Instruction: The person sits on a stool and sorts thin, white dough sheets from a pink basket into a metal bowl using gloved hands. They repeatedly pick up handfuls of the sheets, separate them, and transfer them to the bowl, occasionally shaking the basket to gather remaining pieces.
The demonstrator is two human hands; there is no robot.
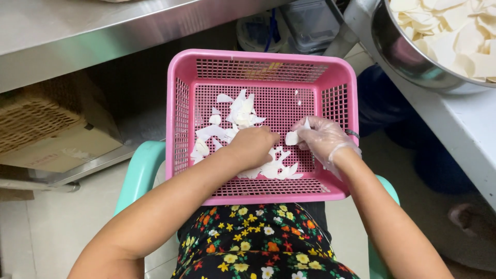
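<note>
head view | looks steeply down | close over lap and pink basket (261,67)

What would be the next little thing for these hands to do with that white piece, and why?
Probably peel or split the small white piece: the gloved right hand pinches it over the pink basket, and the bare left hand is closed right beside it, above white scraps already there.

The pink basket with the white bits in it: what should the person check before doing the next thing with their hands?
1. Pink basket sits level on the lap: ok.
2. Right hand wears a clear glove: ok.
3. Left hand gloved too: not ok, bare.
4. White piece pinched in the right fingers: ok.
5. White scraps stay inside the basket: ok.
6. What the left hand holds: cannot tell, closed fist.
</note>
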